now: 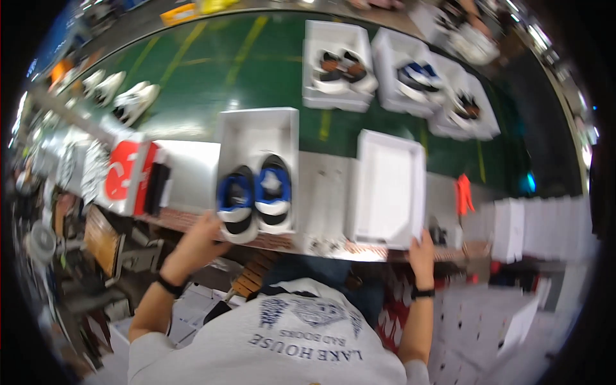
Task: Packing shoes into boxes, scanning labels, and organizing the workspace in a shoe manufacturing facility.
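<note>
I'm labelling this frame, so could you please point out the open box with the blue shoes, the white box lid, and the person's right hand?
open box with the blue shoes (256, 131): head view, bare white inner floor above the shoes.
white box lid (390, 189): head view, middle of its inner face.
right hand (422, 248): head view, back of the hand at the lid's near corner.

A bare strip of table (324, 186) lies open between the shoe box (256, 135) and the box lid (390, 189). Leftward a red box (125, 170) blocks the way (just beside it, a dark object); rightward white boxes (532, 224) crowd the edge.
</note>
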The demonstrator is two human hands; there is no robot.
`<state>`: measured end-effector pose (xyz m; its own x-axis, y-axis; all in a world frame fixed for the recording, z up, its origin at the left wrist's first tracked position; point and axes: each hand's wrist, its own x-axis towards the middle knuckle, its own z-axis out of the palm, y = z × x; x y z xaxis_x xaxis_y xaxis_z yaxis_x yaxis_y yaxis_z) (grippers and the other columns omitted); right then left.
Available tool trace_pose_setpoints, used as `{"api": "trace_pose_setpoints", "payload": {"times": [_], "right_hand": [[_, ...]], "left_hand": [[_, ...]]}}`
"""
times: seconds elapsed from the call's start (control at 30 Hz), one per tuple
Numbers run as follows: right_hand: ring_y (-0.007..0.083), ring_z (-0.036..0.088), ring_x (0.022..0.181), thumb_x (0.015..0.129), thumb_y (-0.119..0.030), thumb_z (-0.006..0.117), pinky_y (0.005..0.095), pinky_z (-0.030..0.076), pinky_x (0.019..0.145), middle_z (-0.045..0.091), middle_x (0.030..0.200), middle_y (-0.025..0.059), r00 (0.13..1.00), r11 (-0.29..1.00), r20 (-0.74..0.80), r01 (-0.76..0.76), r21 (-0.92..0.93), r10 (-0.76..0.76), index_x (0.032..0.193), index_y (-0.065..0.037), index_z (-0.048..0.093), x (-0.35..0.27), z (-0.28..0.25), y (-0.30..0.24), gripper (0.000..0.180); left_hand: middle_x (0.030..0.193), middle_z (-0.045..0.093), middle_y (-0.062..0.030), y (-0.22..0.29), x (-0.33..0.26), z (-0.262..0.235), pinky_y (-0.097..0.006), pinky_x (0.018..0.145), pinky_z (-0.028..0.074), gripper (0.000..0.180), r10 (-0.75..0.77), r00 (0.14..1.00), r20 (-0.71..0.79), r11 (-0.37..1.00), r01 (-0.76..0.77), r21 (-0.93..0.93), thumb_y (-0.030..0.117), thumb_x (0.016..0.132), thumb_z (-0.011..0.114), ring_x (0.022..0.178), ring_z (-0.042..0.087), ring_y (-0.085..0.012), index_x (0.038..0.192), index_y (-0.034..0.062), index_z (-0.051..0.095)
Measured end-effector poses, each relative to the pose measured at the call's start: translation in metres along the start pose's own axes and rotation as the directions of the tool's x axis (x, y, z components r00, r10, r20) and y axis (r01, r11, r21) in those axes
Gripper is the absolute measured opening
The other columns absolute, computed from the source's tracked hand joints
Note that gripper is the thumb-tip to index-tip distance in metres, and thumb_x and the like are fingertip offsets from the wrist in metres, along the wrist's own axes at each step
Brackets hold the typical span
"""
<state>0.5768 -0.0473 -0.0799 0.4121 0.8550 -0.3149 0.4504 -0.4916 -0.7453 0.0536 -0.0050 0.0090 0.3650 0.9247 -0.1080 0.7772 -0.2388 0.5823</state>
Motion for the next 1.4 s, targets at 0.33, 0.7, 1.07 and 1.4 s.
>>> {"api": "trace_pose_setpoints", "payload": {"times": [0.33,0.7,1.07,1.4], "right_hand": [[0.0208,0.065,0.077,0.089,0.001,0.048,0.0314,0.052,0.063,0.065,0.100,0.0179,0.984,0.985,0.151,0.118,-0.126,-0.099,0.125,0.006,0.052,-0.024,-0.019,-0.036,0.037],[0.0274,0.067,0.059,0.088,-0.004,0.046,0.0353,0.051,0.050,0.064,0.075,0.0188,0.886,0.949,0.341,0.306,0.079,-0.314,0.103,0.007,0.062,0.041,0.160,-0.188,0.025],[0.0278,0.068,0.095,0.093,-0.004,0.045,0.0352,0.054,0.079,0.056,0.118,0.0211,0.904,0.878,0.005,0.413,0.240,-0.427,0.126,0.005,0.052,0.145,0.275,-0.231,0.034],[0.0211,0.065,0.102,0.098,-0.007,0.049,0.0292,0.054,0.086,0.056,0.116,0.0149,0.903,0.876,0.256,0.211,0.434,-0.345,0.123,0.004,0.053,0.071,0.173,-0.137,0.028]], "left_hand": [[0.079,0.058,-0.0153,-0.019,0.012,-0.004,-0.041,0.064,0.052,0.018,-0.037,0.966,-0.254,0.986,-0.006,-0.164,0.006,0.075,0.071,0.073,0.062,-0.0365,0.092,0.0065,0.066],[0.078,0.061,-0.0154,-0.043,0.097,-0.087,-0.039,0.060,0.050,0.019,0.120,0.847,-0.517,0.991,-0.132,0.015,0.008,0.077,0.073,0.069,0.063,-0.0334,0.095,0.0050,0.066],[0.082,0.065,-0.0176,-0.089,0.236,-0.071,-0.040,0.064,0.052,0.019,0.231,0.844,-0.483,0.973,-0.207,0.102,0.019,0.080,0.074,0.068,0.065,-0.0343,0.092,0.0043,0.070],[0.083,0.064,-0.0203,-0.102,0.302,-0.062,-0.046,0.064,0.049,0.018,0.343,0.843,-0.415,0.938,-0.332,0.101,0.016,0.078,0.074,0.074,0.061,-0.0406,0.088,0.0018,0.068]]}}
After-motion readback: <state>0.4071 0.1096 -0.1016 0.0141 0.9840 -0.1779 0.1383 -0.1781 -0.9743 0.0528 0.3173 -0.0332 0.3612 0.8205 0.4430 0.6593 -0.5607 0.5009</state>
